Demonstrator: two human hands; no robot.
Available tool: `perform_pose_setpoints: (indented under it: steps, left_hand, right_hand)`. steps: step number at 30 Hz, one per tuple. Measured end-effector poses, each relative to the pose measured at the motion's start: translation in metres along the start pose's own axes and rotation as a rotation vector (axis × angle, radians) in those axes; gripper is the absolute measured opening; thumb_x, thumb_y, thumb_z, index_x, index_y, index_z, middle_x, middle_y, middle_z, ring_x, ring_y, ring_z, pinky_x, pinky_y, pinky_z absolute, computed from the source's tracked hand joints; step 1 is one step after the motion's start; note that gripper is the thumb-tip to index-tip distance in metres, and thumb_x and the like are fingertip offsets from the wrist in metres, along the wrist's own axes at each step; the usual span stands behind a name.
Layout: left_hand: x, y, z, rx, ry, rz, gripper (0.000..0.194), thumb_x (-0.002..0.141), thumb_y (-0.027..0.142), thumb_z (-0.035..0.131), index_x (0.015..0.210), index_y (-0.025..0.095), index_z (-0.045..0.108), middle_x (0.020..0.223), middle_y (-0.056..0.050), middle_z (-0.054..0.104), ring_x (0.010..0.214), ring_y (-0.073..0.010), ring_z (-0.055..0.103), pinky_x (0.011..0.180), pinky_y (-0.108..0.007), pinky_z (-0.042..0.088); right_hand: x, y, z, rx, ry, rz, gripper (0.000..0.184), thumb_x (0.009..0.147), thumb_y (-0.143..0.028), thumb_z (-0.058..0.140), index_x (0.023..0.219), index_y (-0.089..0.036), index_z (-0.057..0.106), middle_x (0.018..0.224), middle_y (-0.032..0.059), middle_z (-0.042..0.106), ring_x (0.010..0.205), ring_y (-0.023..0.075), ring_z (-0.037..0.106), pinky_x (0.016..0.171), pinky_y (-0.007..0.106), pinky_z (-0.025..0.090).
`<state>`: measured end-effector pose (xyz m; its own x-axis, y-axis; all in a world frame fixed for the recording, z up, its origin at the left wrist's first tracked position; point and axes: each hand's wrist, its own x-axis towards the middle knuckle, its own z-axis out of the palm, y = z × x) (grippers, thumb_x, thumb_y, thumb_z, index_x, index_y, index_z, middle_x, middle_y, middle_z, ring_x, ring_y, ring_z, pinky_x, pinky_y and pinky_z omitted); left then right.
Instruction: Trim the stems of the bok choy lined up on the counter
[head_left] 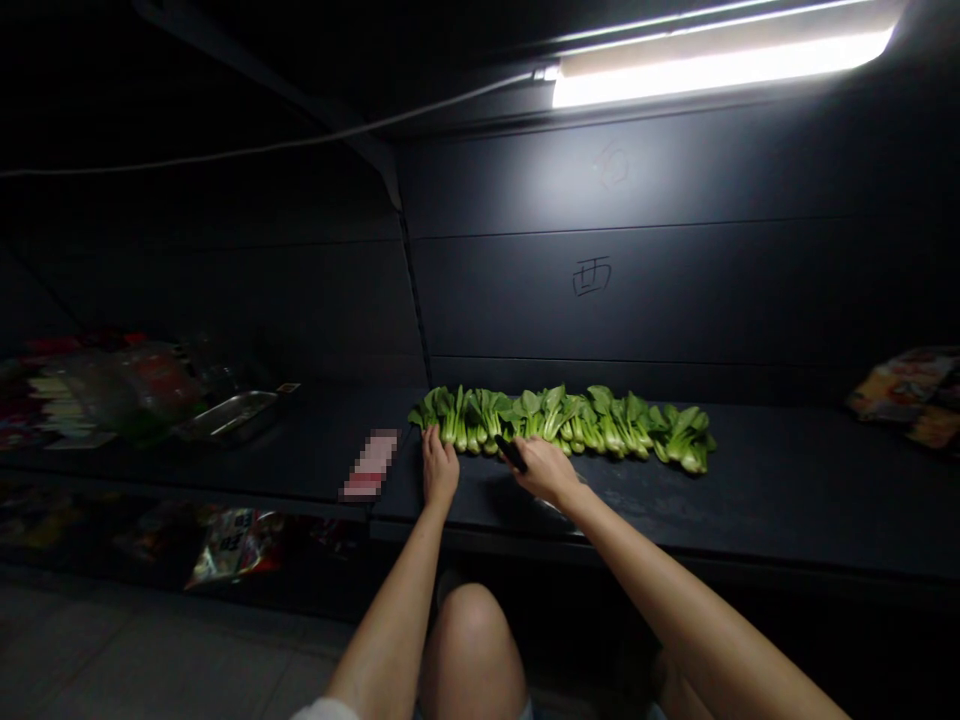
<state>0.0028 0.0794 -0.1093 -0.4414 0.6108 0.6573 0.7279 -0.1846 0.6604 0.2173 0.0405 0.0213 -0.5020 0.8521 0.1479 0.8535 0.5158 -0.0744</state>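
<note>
A row of green bok choy [559,420] lies along the dark shelf [795,490], leaves toward the back panel and pale stem ends toward me. At the row's left end, my left hand [440,467] rests with its fingers stretched out against the stems of the end plant. My right hand [546,468] is closed around a slim black object [512,453], which points up and left over the stems; its kind is unclear. Below the right wrist a shiny, clear or metallic thing [561,513] shows in part, mostly hidden by the arm.
Left of the row lie a blurred-out pink and white item [371,463] and a metal tray [232,415]. Farther left are packaged goods [127,390]. More packets [907,390] lie far right. A lit tube lamp [720,65] hangs above. Bagged goods [236,545] sit on a lower shelf.
</note>
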Motion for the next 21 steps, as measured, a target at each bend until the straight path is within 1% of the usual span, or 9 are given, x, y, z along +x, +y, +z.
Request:
perform_pose_setpoints:
  steps: [5, 8, 11, 18, 21]
  left_hand:
    - [0.000, 0.005, -0.004, 0.019, -0.021, 0.005, 0.044, 0.089, 0.021, 0.037, 0.133, 0.016, 0.043, 0.141, -0.016, 0.045, 0.140, -0.0242, 0.029, 0.115, -0.045, 0.029]
    - [0.000, 0.006, -0.004, 0.019, -0.031, 0.008, 0.044, 0.089, 0.021, 0.037, 0.133, 0.015, 0.043, 0.142, -0.017, 0.044, 0.140, -0.0244, 0.029, 0.115, -0.046, 0.028]
    - [0.001, 0.006, -0.005, 0.024, -0.051, 0.006, 0.044, 0.089, 0.021, 0.037, 0.132, 0.013, 0.044, 0.142, -0.018, 0.043, 0.141, -0.0251, 0.028, 0.115, -0.047, 0.027]
    - [0.003, 0.005, -0.004, 0.043, -0.062, 0.010, 0.045, 0.088, 0.021, 0.037, 0.132, 0.012, 0.044, 0.141, -0.019, 0.044, 0.141, -0.0255, 0.028, 0.115, -0.046, 0.027]
    - [0.003, 0.005, -0.005, 0.057, -0.062, 0.031, 0.045, 0.088, 0.022, 0.037, 0.132, 0.012, 0.044, 0.140, -0.019, 0.045, 0.140, -0.0253, 0.030, 0.115, -0.046, 0.027]
  right_hand:
    - [-0.006, 0.009, -0.002, 0.005, 0.007, -0.019, 0.030, 0.094, -0.039, 0.041, 0.104, -0.018, 0.060, 0.095, 0.0099, 0.069, 0.095, 0.0208, 0.062, 0.075, 0.025, 0.040]
    - [-0.009, 0.019, -0.003, -0.010, 0.012, -0.026, 0.029, 0.093, -0.035, 0.041, 0.104, -0.017, 0.061, 0.097, 0.0109, 0.069, 0.096, 0.0210, 0.061, 0.078, 0.026, 0.039]
    - [-0.013, 0.031, -0.002, -0.024, 0.007, -0.004, 0.029, 0.094, -0.033, 0.040, 0.104, -0.017, 0.061, 0.097, 0.0111, 0.069, 0.095, 0.0209, 0.061, 0.076, 0.026, 0.039]
    - [-0.022, 0.046, -0.001, -0.046, 0.028, -0.005, 0.032, 0.094, -0.038, 0.039, 0.108, -0.017, 0.059, 0.097, 0.0106, 0.069, 0.095, 0.0216, 0.061, 0.073, 0.026, 0.039]
    - [-0.027, 0.053, -0.003, -0.061, 0.017, -0.004, 0.033, 0.094, -0.037, 0.039, 0.110, -0.016, 0.059, 0.099, 0.0115, 0.069, 0.094, 0.0214, 0.061, 0.074, 0.026, 0.039]
